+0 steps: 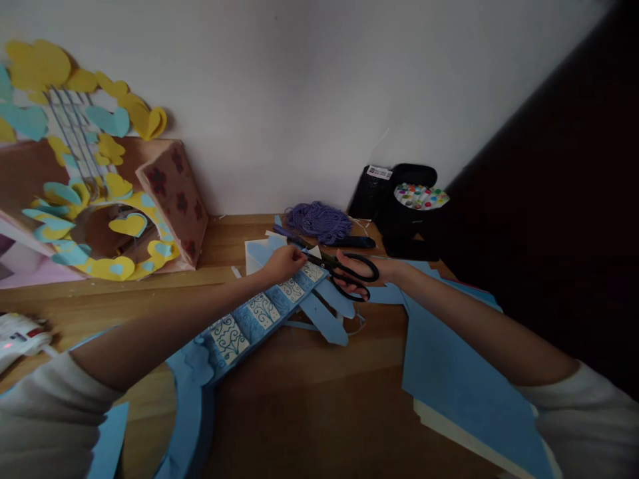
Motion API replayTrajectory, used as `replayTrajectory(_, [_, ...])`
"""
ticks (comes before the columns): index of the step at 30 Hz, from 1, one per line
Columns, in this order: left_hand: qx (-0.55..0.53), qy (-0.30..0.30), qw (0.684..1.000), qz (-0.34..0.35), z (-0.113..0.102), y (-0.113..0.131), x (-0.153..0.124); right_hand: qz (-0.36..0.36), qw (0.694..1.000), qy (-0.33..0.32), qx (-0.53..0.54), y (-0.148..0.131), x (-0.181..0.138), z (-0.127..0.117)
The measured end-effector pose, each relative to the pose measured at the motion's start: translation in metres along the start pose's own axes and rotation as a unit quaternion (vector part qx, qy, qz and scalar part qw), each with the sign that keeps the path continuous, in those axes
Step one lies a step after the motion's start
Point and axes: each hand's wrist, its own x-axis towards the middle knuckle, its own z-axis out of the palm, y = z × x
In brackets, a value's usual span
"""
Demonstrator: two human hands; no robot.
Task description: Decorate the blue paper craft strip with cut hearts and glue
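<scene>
Right hand (362,266) and left hand (287,264) are close together over a brown wooden table (319,399), by a plain pale wall (274,100). Purple yarn (319,221) lies near the wall, and big blue sheets (459,366) are on the right. A box with yellow hearts (174,199) stands on the left. The right hand grips black scissors (330,264). The left fingertips are pinched together beside the blades; I can't tell what they hold. Just below is a long blue strip with white swirly squares (263,311).
</scene>
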Motion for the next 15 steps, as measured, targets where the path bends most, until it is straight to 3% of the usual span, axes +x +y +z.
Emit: replayTrajectory(15, [-0.007, 0.005, 1.0, -0.003, 0.003, -0.004, 0.003, -0.012, 0.999, 0.034, -0.017, 0.012, 0.005, 0.001])
